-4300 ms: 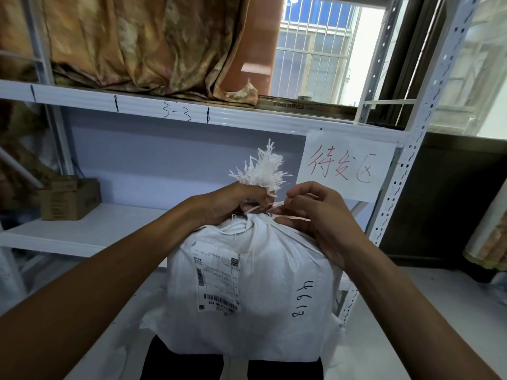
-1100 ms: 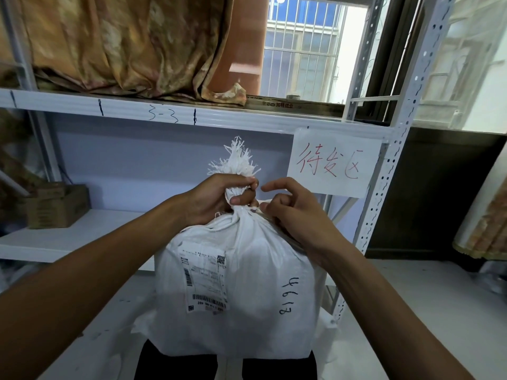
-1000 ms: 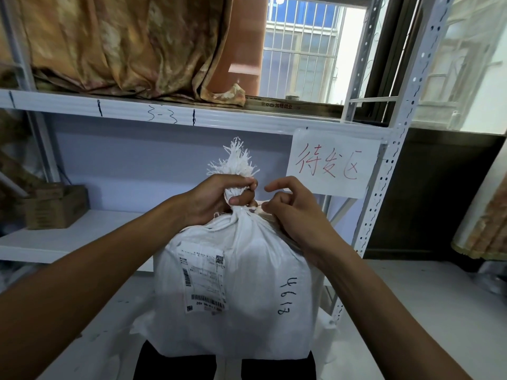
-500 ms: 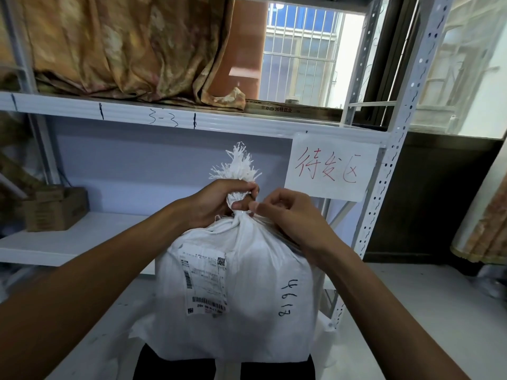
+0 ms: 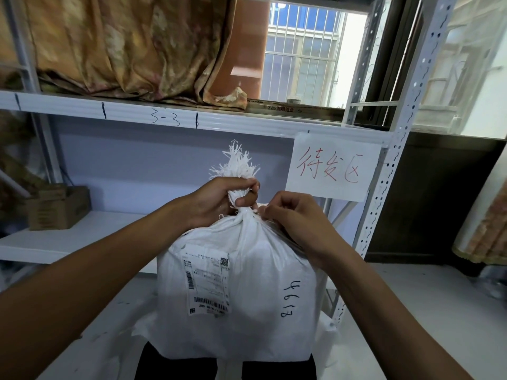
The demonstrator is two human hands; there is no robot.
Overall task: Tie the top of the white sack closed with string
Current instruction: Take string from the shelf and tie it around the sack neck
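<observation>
A full white woven sack stands upright in front of me, with a shipping label on its front and "4613" written by hand on the right. Its gathered neck ends in a frayed tuft. My left hand grips the neck just under the tuft. My right hand pinches thin white string at the right of the neck, where the string wraps the sack. Most of the string is hidden by my fingers.
A white metal shelf rack stands behind the sack, with a paper sign in red writing. A cardboard box sits on the lower shelf at left. Patterned cloth lies on the upper shelf. My dark trouser legs are below the sack.
My left hand has closed tighter round the neck, narrowing the tuft. My right hand has moved in close to the neck and pinches the string there.
</observation>
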